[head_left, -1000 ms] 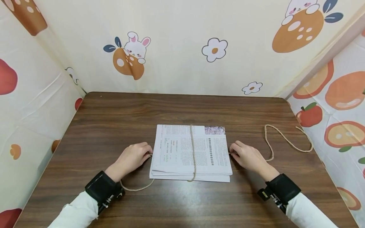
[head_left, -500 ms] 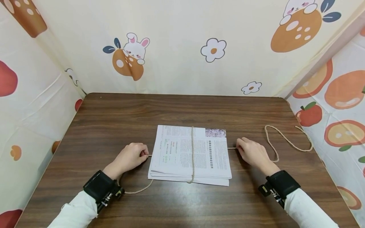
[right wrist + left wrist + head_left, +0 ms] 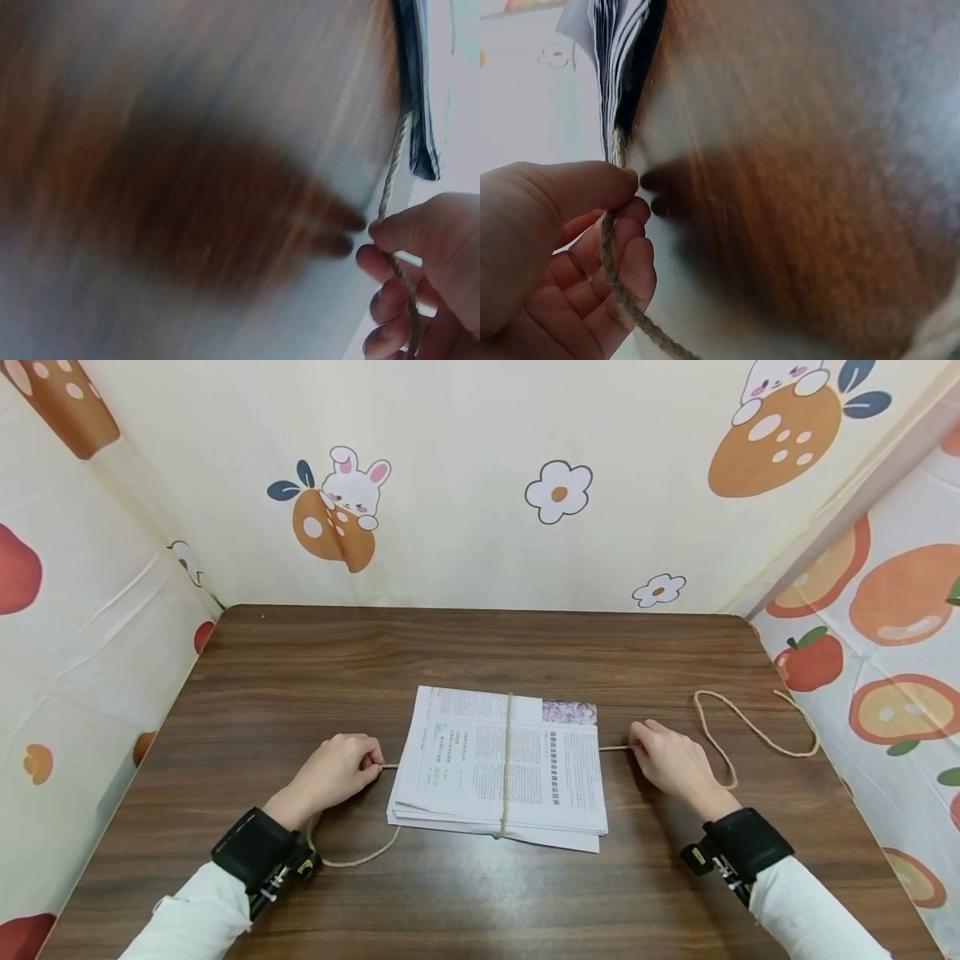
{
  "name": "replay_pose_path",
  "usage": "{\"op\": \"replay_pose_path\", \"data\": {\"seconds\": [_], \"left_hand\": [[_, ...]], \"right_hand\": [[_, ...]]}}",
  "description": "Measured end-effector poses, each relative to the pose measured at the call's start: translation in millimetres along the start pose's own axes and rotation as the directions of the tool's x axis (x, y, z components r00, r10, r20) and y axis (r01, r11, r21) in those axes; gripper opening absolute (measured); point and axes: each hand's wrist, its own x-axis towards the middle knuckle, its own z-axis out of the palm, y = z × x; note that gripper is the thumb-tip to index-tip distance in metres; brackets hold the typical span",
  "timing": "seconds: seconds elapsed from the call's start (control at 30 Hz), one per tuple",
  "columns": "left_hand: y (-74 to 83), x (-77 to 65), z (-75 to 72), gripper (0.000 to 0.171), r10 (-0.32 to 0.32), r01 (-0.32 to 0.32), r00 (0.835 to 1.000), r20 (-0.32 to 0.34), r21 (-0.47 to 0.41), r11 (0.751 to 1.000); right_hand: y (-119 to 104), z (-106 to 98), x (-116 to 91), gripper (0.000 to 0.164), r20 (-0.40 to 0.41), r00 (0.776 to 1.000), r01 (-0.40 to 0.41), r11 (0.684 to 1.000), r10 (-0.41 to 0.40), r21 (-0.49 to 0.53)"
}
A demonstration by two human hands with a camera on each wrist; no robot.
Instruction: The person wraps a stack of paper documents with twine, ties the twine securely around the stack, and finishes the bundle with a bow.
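A stack of folded newspapers (image 3: 457,760) lies at the middle of the table, slightly turned. One strand of twine (image 3: 507,760) crosses its top from the far edge to the near edge. To the left of the stack, my left hand (image 3: 333,774) pinches a twine end between thumb and forefinger; in the left wrist view the rope (image 3: 622,292) hangs on past the fingers. On the other side my right hand (image 3: 675,764) pinches the twine (image 3: 391,176) running out from beneath the papers. What lies under the stack is hidden.
The loose tail of the twine (image 3: 750,724) curls over the right part of the table (image 3: 480,902). A slack loop (image 3: 352,863) lies by the left wrist. Printed cloth (image 3: 450,552) stands behind the table and at both sides.
Both hands have moved outward from the stack, the right one more, and twine now shows between each hand and the papers. The stack has turned slightly clockwise.
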Motion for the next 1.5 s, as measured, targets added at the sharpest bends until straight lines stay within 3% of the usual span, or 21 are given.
{"op": "replay_pose_path", "data": {"seconds": [0.17,0.3,0.4,0.67,0.93,1.33,1.5], "left_hand": [[5.0,-0.7,0.7,0.01,-0.016,0.018,0.997,0.074,-0.022,1.0],[10.9,-1.4,0.0,0.012,-0.004,0.01,0.991,0.136,-0.046,0.999],[14.3,-1.8,0.4,0.014,0.011,-0.005,0.989,0.145,-0.042,0.999],[20.4,-7.0,4.0,0.012,0.053,-0.051,0.99,0.128,-0.02,0.998],[22.6,-13.0,0.0,0.019,0.078,-0.074,0.983,0.167,-0.031,0.997],[1.7,-30.4,-17.8,0.019,0.011,0.002,0.985,0.175,-0.071,0.997],[-8.8,-41.0,-22.5,0.018,-0.004,0.019,0.985,0.173,-0.085,0.996]], "right_hand": [[-14,-3,-2,0.007,0.094,0.993,-0.078,0.994,0.071,0.076],[-30,-5,-1,0.024,0.18,0.979,-0.114,0.986,0.092,0.119],[-40,-5,1,0.034,0.211,0.974,-0.107,0.987,0.081,0.116],[-48,-1,9,0.043,0.19,0.979,-0.089,0.995,0.079,0.043],[-48,2,15,0.045,0.184,0.978,-0.103,0.995,0.098,0.013],[-45,1,15,0.049,0.202,0.972,-0.126,0.992,0.121,0.016],[-41,-3,14,0.045,0.173,0.978,-0.118,0.993,0.112,0.021]]}}
